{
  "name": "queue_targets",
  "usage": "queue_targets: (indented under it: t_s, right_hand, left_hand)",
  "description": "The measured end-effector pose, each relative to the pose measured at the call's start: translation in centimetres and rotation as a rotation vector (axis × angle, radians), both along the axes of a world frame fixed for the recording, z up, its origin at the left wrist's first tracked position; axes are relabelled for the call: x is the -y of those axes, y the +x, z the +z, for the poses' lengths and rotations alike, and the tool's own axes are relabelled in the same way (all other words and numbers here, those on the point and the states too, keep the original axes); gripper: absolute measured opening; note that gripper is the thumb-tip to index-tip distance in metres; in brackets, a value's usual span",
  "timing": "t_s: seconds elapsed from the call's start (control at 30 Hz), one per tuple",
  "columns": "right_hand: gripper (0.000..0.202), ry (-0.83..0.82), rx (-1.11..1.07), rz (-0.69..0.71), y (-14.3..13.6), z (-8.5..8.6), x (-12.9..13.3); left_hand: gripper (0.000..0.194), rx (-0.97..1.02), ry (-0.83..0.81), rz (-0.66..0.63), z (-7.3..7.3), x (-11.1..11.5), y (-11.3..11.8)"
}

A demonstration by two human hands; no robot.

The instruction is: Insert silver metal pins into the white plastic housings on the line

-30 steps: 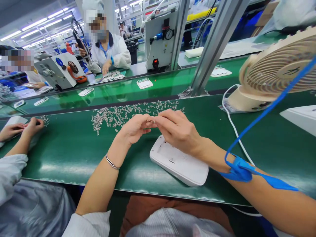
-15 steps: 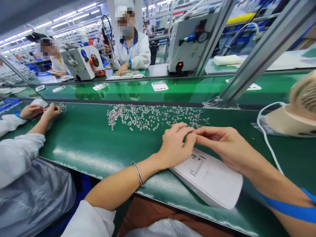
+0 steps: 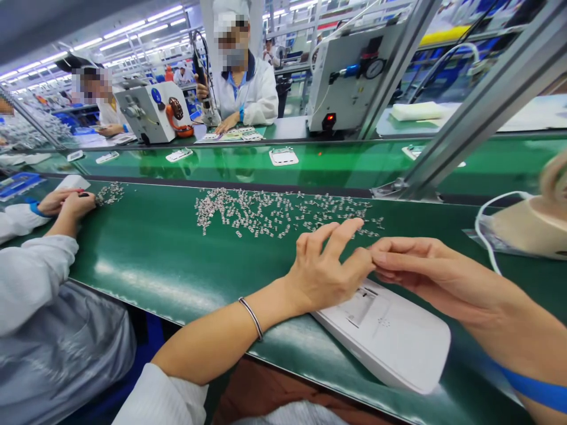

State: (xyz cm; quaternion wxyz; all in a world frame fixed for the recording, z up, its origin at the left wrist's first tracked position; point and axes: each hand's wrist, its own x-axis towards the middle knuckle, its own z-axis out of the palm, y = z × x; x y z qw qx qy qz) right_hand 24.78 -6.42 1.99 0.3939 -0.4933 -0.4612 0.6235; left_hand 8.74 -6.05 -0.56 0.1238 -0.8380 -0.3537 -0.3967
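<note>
In the head view, right of centre, our left hand [image 3: 321, 271], some fingers spread, meets our right hand [image 3: 443, 274], fingers pinched together; we cannot tell what either grips. Below them, lower right, the white housing [image 3: 394, 342] lies on our worktop [image 3: 155, 236].

Wears slim silvery bangle [image 3: 252, 319] behind left hand [image 3: 325, 268], white sleeve [image 3: 163, 398] farther back; blue band [image 3: 534, 386] behind right hand [image 3: 443, 277].

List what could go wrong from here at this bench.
The left hand is close to the scattered small parts, so it might knock some astray. The white casing lies near the front edge of the green bench and could be nudged off by the right hand.
</note>
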Motion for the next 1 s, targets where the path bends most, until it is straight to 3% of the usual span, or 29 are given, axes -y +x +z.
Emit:
queue_targets:
  t_s: [0.1,0.2,0.3,0.47,0.6,0.7,0.83,0.9,1.0]
  right_hand:
    - [0.036,0.248,0.116,-0.101,-0.6,-0.5,0.2]
    - [0.021,0.689,0.374,-0.113,-1.2,-1.2,0.4]
    - [0.012,1.043,0.562,-0.080,-1.5,-1.7,0.6]
    - [0.015,1.303,0.768,-0.138,-1.7,-2.1,1.0]
    - [0.015,1.261,0.750,-0.172,-1.9,-1.9,1.2]
    - [0.011,0.925,0.545,-0.253,-1.6,-1.4,1.0]
    - [0.014,0.427,0.147,-0.468,-0.7,-0.3,0.6]
    - [0.020,0.265,0.014,-0.408,-0.5,0.2,0.5]
    - [0.023,0.085,-0.053,-0.196,-0.4,0.7,0.5]
  left_hand:
    - [0.021,0.188,-0.611,-0.061,1.2,-0.4,-0.1]
    - [0.028,0.425,-1.177,-0.163,2.3,-1.1,-0.3]
    - [0.031,0.486,-1.379,-0.208,3.0,-1.8,-0.5]
    - [0.034,0.510,-1.529,-0.225,3.5,-1.9,-0.6]
    - [0.040,0.481,-1.468,-0.197,3.4,-2.0,-0.6]
    - [0.039,0.493,-1.261,-0.146,3.2,-2.2,-0.7]
    - [0.020,0.510,-0.934,-0.061,2.3,-2.1,-0.7]
    - [0.024,0.400,-0.698,-0.038,1.5,-1.8,-0.6]
    - [0.023,0.114,-0.157,-0.048,0.0,-1.1,-0.4]
